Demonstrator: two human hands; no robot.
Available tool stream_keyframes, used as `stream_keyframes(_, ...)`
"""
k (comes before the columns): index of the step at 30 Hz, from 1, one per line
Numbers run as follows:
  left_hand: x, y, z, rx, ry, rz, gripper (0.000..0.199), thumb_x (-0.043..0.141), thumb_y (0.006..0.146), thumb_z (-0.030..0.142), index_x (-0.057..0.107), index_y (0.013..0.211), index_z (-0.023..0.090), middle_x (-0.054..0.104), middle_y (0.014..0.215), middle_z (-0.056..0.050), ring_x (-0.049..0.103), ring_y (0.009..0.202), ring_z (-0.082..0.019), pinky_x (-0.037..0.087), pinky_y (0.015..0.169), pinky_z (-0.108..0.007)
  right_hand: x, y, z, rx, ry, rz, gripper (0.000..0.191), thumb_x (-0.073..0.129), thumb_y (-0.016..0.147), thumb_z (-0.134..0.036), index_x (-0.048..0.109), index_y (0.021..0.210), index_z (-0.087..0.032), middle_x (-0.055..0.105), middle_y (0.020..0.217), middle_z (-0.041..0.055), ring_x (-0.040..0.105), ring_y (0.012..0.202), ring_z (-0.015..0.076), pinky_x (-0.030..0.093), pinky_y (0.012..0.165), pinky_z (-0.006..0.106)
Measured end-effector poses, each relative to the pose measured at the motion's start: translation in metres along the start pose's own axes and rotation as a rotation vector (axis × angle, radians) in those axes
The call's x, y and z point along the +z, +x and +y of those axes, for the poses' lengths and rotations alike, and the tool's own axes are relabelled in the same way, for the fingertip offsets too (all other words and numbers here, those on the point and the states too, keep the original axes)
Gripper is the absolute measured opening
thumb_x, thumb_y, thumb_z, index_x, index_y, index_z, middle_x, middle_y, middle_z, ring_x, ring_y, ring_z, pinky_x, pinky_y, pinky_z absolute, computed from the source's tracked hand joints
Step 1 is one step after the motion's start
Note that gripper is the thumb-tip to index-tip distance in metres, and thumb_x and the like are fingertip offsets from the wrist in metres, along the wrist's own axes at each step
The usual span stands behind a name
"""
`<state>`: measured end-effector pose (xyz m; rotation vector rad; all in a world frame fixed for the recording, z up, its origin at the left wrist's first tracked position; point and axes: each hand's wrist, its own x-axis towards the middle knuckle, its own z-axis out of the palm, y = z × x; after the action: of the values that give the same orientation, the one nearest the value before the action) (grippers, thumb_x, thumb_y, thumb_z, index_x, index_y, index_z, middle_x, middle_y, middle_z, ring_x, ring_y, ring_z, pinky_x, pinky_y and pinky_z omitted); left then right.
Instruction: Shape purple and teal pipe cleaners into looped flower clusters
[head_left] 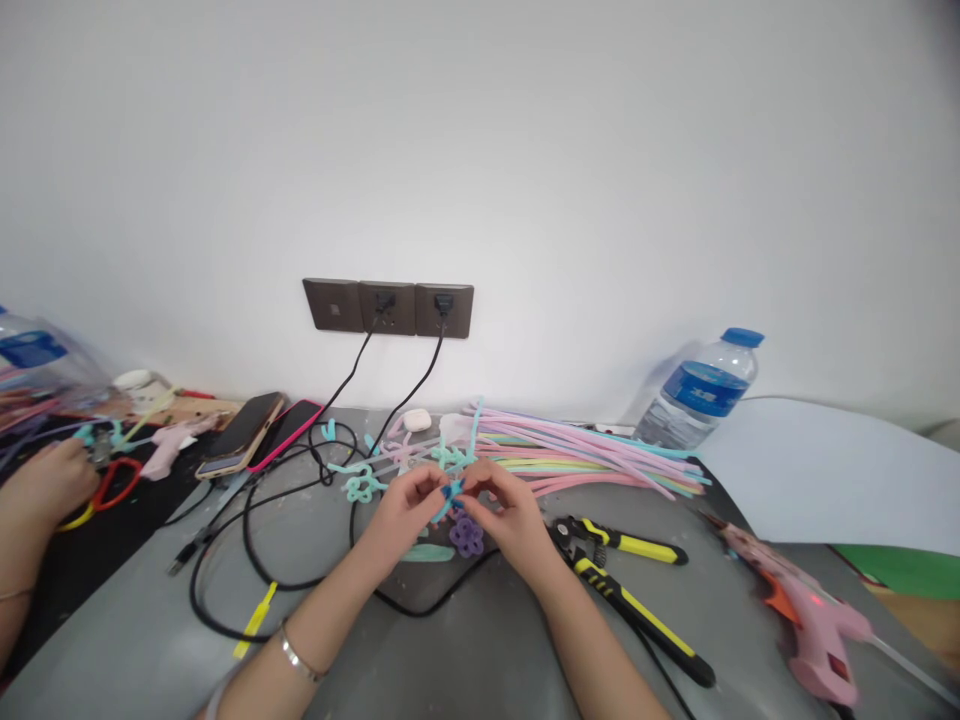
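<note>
Between the fingertips of both hands is a small blue pipe-cleaner piece (pixel 452 493), partly hidden by the fingers. My left hand (pixel 411 505) pinches it from the left, and my right hand (pixel 504 500) pinches its other side. Just below the fingers lies a purple pipe-cleaner flower (pixel 466 537). To the left is a mint-green looped pipe-cleaner shape (pixel 363 485). Behind my hands, more mint and pink twisted pieces lie on the grey table. A bundle of pastel pipe cleaners (pixel 585 450) is spread behind my right hand.
Yellow-black pliers (pixel 630 590) and a pink glue gun (pixel 817 630) lie at right, near a water bottle (pixel 701 390) and white sheet (pixel 825 470). A black cable (pixel 247 540) loops at left beside two phones (pixel 244 432). Another person's hand (pixel 64 480) is by red-yellow scissors (pixel 116 487).
</note>
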<state>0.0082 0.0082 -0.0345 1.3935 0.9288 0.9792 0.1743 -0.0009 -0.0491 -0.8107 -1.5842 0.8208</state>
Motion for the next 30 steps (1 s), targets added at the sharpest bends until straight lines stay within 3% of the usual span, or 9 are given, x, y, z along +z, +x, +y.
stream_keyframes(14, -0.0001, 0.0023, -0.0001, -0.052, 0.05, 0.027, 0.02, 0.064, 0.072, 0.034, 0.058, 0.07, 0.015, 0.051, 0.059, 0.003, 0.044, 0.055, -0.01, 0.033, 0.052, -0.02, -0.0078, -0.0007, 0.0002, -0.003, -0.259, -0.077, 0.007, 0.066, 0.083, -0.017, 0.06, 0.084, -0.022, 0.065, 0.078, 0.0006, 0.06, 0.072, 0.0164, 0.047, 0.068, 0.025)
stream_keyframes(21, 0.0002, 0.0017, 0.0007, -0.065, 0.05, 0.035, 0.023, 0.061, 0.074, 0.037, 0.057, 0.069, 0.015, 0.049, 0.059, 0.004, 0.041, 0.055, -0.009, 0.031, 0.051, -0.02, -0.0074, -0.0006, -0.0027, -0.115, -0.382, -0.089, 0.007, 0.062, 0.087, -0.015, 0.061, 0.086, -0.022, 0.064, 0.08, 0.0022, 0.06, 0.075, 0.0176, 0.045, 0.068, 0.026)
stream_keyframes(30, 0.0003, 0.0012, 0.0003, -0.101, 0.041, 0.022, 0.026, 0.06, 0.076, 0.041, 0.057, 0.072, 0.015, 0.048, 0.06, 0.004, 0.042, 0.056, -0.01, 0.033, 0.052, -0.02, -0.0061, -0.0019, -0.0013, -0.054, -0.344, -0.069, 0.01, 0.063, 0.083, -0.013, 0.059, 0.083, -0.022, 0.062, 0.076, 0.0005, 0.058, 0.072, 0.0166, 0.044, 0.066, 0.026)
